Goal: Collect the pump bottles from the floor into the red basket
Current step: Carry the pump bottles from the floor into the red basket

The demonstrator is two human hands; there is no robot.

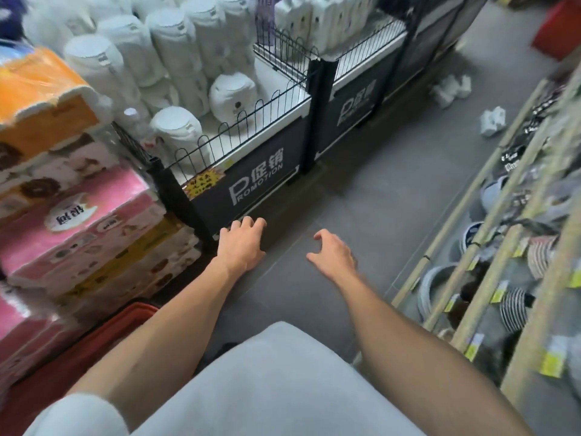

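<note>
White pump bottles lie on the grey floor far ahead at the right: a cluster [451, 87] beside the black promotion bin and a smaller group [492, 121] nearer the wooden rack. The red basket [103, 336] sits on the floor at the lower left, partly hidden by my left arm. My left hand [242, 243] hangs over the floor by the bin's corner, fingers loosely curled and holding nothing. My right hand [333, 253] hovers beside it, fingers spread and relaxed, also holding nothing. Both hands are far from the bottles.
A black promotion bin [257, 184] with a wire fence holds white jugs on the left. Stacked tissue packs [78, 215] stand at the far left. A wooden rack [503, 247] with slippers lines the right side. A grey floor aisle runs between them.
</note>
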